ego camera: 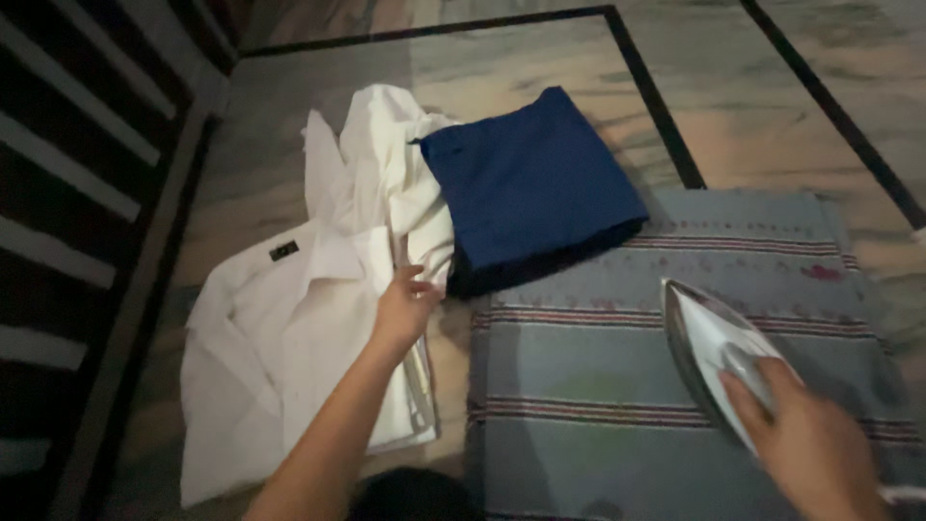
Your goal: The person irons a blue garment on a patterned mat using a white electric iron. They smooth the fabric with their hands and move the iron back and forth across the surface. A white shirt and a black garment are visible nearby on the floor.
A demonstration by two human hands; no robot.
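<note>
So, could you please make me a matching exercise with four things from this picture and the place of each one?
Things:
1. white shirt
2. folded blue cloth
3. iron
4. striped mat

Places:
a. under the right hand
b. spread on the floor, under the iron
c. grasped by the left hand
d. partly on the mat's far corner

Pairs: 1-c, 2-d, 3-a, 4-b

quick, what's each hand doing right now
Left hand: fingers closing on the white shirt.
Right hand: shut on the iron, resting on the striped cloth.
</note>
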